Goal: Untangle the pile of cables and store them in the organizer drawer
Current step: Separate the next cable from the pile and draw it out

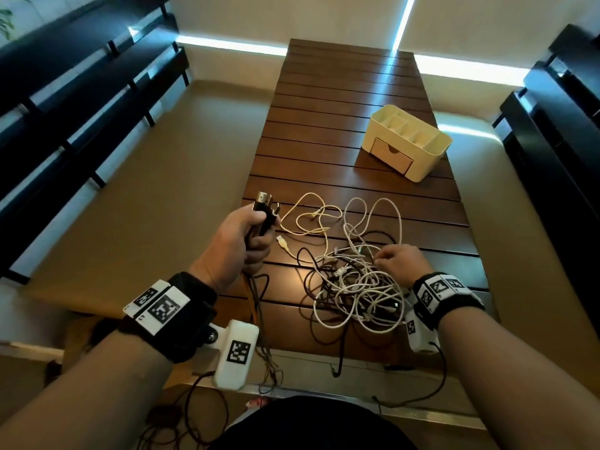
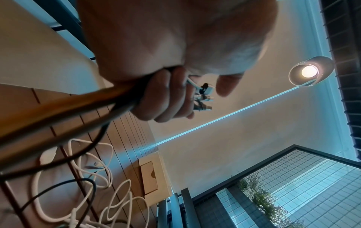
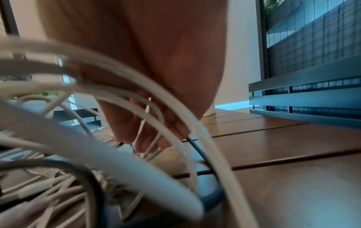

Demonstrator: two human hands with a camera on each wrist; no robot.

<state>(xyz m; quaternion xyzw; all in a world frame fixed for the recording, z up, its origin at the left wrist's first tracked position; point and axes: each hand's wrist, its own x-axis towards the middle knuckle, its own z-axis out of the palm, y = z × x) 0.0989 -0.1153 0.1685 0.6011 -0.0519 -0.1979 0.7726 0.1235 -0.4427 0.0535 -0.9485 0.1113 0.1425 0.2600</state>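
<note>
My left hand (image 1: 259, 228) is raised over the table's left edge and grips a bundle of dark and orange cables (image 1: 253, 297). Their connectors (image 1: 264, 199) stick out above the fist. In the left wrist view the fingers (image 2: 166, 98) curl round the bundle, with the plugs (image 2: 203, 95) beyond them. My right hand (image 1: 381, 259) reaches into the tangled pile of white and dark cables (image 1: 354, 287). There its fingertips (image 3: 144, 138) pinch a thin white cable (image 3: 154, 143). The cream organizer (image 1: 431, 147) stands farther back, its drawer (image 1: 391, 155) closed.
A cream USB cable (image 1: 305, 219) lies in loose loops between my left hand and the pile. The slatted wooden table (image 1: 350, 92) runs away from me. Held cables hang off its near edge. Black slatted railings (image 1: 65, 92) flank both sides. A lit lamp (image 2: 310, 71) hangs overhead.
</note>
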